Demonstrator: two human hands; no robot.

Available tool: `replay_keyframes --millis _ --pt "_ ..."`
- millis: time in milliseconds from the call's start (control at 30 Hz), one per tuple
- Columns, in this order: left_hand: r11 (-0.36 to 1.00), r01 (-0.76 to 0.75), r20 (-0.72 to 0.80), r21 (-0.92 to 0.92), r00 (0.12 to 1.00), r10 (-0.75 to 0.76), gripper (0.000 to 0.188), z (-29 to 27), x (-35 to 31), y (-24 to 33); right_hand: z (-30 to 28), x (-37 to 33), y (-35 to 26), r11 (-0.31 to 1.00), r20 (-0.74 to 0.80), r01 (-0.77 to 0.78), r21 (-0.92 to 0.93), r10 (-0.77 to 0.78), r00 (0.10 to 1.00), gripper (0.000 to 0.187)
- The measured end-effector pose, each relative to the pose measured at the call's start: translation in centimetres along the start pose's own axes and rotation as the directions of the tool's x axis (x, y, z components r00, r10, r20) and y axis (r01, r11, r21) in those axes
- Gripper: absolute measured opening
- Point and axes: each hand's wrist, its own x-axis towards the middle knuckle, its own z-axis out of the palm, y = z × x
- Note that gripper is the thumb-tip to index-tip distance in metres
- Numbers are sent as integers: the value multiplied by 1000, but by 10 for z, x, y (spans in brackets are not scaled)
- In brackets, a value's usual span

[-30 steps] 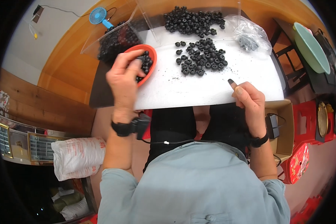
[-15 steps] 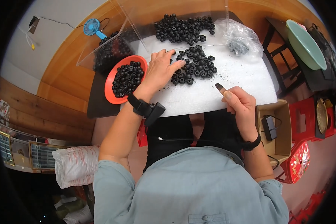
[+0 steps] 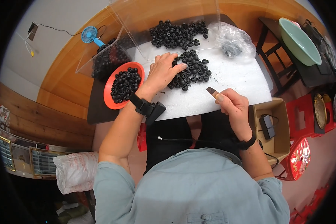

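Note:
My left hand [image 3: 161,71] lies at the left edge of a loose pile of round black parts with holes [image 3: 193,69], its fingers stretched and its thumb out over the nearest pieces. No piece shows in its grasp, though its fingertips partly cover some. Closed in a fist, my right hand [image 3: 233,105] grips a small knife [image 3: 211,92] with a short dark blade and a light handle. The blade points up and left, apart from the pile. Left of my left wrist, an orange-red bowl [image 3: 107,93] holds many similar black parts.
White foam sheeting [image 3: 190,102] covers the dark table. Behind are a larger heap of black parts [image 3: 179,35], a clear plastic bag [image 3: 235,41] and a clear bin [image 3: 86,61] of more parts. A blue fan [image 3: 89,34] stands back left. A cardboard box [image 3: 282,134] sits right of my lap.
The whole view has shifted slightly. My left hand has edged a little right, closer over the near pile. My right hand keeps the knife in much the same place.

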Motion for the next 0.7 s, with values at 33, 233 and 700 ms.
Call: replay_keyframes --millis 33,233,700 --pt "1000 14 55 -3 998 -13 58 -1 0 2 0 -1 0 1000 -1 -10 1 10 1000 31" --pt "997 -26 126 -72 991 35 57 -6 -13 -7 1 1 3 998 17 15 -64 -14 1000 32" --pt "981 -45 -233 -191 972 0 34 -13 -98 2 5 1 -17 956 -16 3 -295 -8 1000 30"
